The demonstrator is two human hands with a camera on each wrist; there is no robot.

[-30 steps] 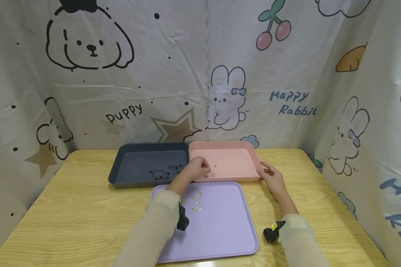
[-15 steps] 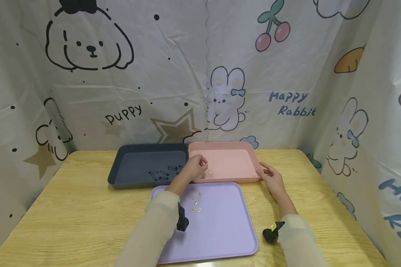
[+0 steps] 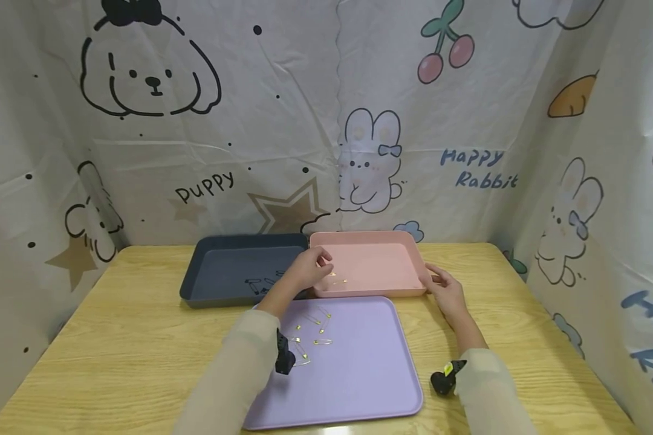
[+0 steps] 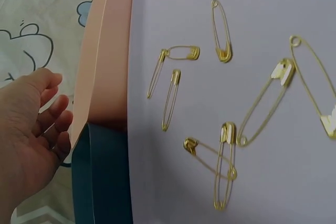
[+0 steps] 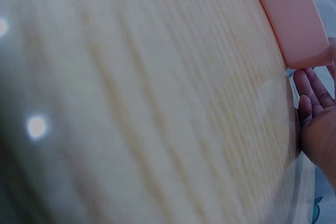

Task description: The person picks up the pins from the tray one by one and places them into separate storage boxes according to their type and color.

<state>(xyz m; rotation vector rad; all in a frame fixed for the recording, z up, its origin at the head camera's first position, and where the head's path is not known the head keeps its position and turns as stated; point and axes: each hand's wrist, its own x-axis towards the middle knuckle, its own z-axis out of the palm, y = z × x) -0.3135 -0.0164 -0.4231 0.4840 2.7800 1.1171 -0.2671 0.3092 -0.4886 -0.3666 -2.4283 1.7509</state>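
My left hand (image 3: 308,269) hovers over the left end of the pink tray (image 3: 375,266), its fingers loosely bent and holding nothing. Below it, a couple of gold safety pins (image 3: 340,281) lie in that tray, partly hidden by the hand. On the purple tray (image 3: 359,380) in front are several gold safety pins (image 4: 222,38), large and small, some crossing each other. With relaxed fingers, my right hand (image 3: 447,297) touches the pink tray's near right corner. In the right wrist view, its fingers reach under the corner of the pink tray (image 5: 294,19).
Against the pink tray's left side stands a dark grey tray (image 3: 223,266) with several black safety pins (image 3: 256,284), partly covered by the left forearm. All the trays sit on a wooden table (image 3: 114,350). A printed curtain (image 3: 283,121) hangs behind and at both sides.
My left hand let go of a gold safety pin in the pink tray and drew slightly back to the left. More pins on the purple tray now show. The right hand stayed put.
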